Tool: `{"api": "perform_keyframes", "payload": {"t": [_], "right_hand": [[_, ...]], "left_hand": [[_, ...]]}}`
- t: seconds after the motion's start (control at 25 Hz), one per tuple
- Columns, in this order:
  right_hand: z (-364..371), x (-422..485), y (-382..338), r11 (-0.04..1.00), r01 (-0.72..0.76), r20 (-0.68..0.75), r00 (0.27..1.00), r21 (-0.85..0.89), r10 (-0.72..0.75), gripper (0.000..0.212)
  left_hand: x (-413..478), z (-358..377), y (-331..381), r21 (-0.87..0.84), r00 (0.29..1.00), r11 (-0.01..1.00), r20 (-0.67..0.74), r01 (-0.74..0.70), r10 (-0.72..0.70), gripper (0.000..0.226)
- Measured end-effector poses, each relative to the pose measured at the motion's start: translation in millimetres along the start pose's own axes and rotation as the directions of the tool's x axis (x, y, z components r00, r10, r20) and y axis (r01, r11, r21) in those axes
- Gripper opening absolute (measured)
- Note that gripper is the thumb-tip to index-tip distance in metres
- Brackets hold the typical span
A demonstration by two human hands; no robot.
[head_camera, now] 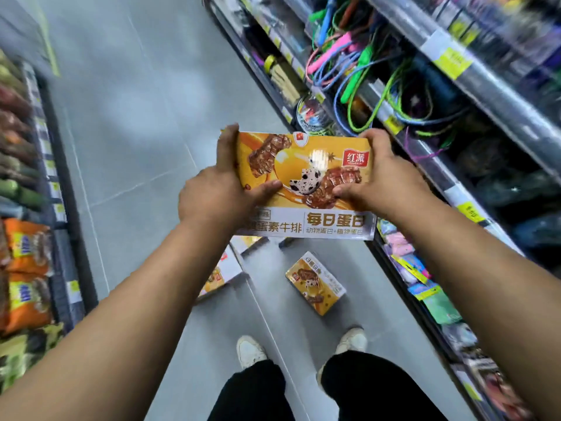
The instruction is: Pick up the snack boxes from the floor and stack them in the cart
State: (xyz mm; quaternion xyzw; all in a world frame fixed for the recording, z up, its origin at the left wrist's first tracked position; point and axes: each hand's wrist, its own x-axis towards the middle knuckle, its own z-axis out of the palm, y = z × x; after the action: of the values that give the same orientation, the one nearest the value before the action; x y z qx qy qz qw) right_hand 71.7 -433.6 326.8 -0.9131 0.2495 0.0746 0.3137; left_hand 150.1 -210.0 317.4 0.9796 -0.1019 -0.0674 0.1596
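Note:
I hold a yellow and white snack box point(306, 165) flat in front of me at chest height, its printed face up. My left hand point(218, 189) grips its left end and my right hand point(379, 180) grips its right end, thumbs on top. Below it, two more snack boxes lie on the grey floor: one yellow box point(315, 285) ahead of my right shoe, and another box point(223, 275) partly hidden behind my left forearm. A further box edge point(247, 243) peeks out under the held box. No cart is in view.
I stand in a narrow shop aisle. Shelves of snack bags point(27, 268) line the left side, and shelves with coloured skipping ropes point(358, 68) and small goods line the right. My white shoes point(250, 350) are on the floor below. The tiled floor point(136, 117) stretches ahead.

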Motion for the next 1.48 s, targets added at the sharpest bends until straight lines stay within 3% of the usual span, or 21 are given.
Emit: {"api": "perform_keyframes", "payload": {"t": [0.36, 0.68, 1.0, 1.48], "right_hand": [[-196.5, -83.0, -60.5, 0.989, 0.144, -0.260, 0.955, -0.022, -0.144, 0.092], [-323.4, -175.3, -90.6, 0.988, 0.148, -0.489, 0.860, -0.040, -0.148, 0.099], [-368.4, -286.5, -117.3, 0.999, -0.040, -0.704, 0.710, -0.015, 0.017, 0.095], [-351.2, -506.9, -64.1, 0.875, -0.453, -0.869, 0.349, 0.173, 0.352, 0.097]], "left_hand": [[-37.1, -163.3, 118.7, -0.031, 0.954, 0.983, -0.249, -0.182, 0.169, 0.097], [-68.4, -284.8, 197.6, -0.006, 0.830, 0.899, -0.386, -0.438, 0.402, 0.094], [-90.3, -346.4, 240.9, -0.033, 0.632, 0.684, -0.416, -0.729, 0.654, 0.099], [-243.1, -323.8, 338.3, -0.140, 0.266, 0.233, -0.295, -0.962, 0.918, 0.100]]}}
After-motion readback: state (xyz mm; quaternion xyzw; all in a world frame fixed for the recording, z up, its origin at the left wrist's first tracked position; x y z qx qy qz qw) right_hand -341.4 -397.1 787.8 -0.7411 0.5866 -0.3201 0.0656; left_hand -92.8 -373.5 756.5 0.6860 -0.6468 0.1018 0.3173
